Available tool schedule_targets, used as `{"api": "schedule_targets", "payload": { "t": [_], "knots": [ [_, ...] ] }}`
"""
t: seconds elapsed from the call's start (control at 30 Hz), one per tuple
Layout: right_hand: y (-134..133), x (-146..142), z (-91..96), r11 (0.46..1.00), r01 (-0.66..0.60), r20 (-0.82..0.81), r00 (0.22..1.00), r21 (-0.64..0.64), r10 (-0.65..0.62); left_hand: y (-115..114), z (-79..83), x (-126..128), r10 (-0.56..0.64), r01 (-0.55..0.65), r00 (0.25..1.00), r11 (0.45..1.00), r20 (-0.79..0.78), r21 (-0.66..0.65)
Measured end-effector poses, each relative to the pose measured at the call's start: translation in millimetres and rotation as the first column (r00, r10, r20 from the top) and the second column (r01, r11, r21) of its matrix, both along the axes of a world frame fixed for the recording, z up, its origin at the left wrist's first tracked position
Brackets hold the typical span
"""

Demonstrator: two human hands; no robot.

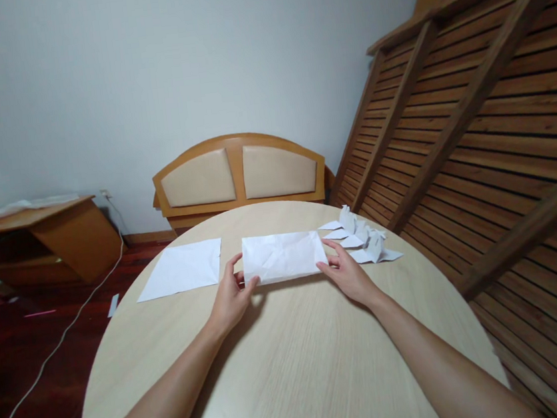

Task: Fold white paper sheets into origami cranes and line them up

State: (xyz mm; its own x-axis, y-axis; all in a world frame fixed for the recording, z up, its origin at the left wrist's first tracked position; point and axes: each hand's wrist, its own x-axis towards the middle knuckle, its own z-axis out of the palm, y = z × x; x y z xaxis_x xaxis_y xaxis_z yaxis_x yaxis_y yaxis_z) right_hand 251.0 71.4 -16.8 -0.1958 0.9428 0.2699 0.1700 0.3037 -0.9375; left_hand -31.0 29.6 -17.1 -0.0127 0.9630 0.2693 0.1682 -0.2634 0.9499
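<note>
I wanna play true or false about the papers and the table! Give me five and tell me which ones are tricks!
1. The left hand and the right hand hold the same creased white paper. True.
2. The creased white paper is scrunched into a ball. False: it is spread out as a rectangle.
3. A flat white sheet lies on the table, left of the creased white paper. True.
4. Some folded paper shapes are on the table near the right hand. True.
5. The table is square with sharp corners. False: its edge is rounded.
</note>
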Motion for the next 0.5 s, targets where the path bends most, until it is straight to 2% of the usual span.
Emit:
{"api": "schedule_targets", "payload": {
  "t": [0.17, 0.27, 0.37, 0.5],
  "knots": [
    [3, 0, -4.3, 1.0, 0.02, -0.022, 1.0, 0.013, -0.019, -3, -0.3, -2, 0.002, 0.019, 0.983, 0.993, -0.182, 0.115],
    [2, 0, -3.6, 1.0, 0.014, -0.068, 0.998, 0.022, -0.012, -4, 1.3, -3, 0.077, -0.032, 0.969, 0.981, -0.233, 0.19],
    [-1, -1, 1.3, 0.999, -0.019, -0.125, 0.992, 0.047, 0.025, -5, 5.8, -2, 0.165, -0.12, 0.973, 0.961, -0.165, 0.25],
    [-2, -2, 9.9, 0.999, 0.009, -0.227, 0.974, 0.051, 0.003, -5, 16.2, 0, 0.133, -0.14, 0.99, 0.974, 0.047, 0.178]
  ]
}}
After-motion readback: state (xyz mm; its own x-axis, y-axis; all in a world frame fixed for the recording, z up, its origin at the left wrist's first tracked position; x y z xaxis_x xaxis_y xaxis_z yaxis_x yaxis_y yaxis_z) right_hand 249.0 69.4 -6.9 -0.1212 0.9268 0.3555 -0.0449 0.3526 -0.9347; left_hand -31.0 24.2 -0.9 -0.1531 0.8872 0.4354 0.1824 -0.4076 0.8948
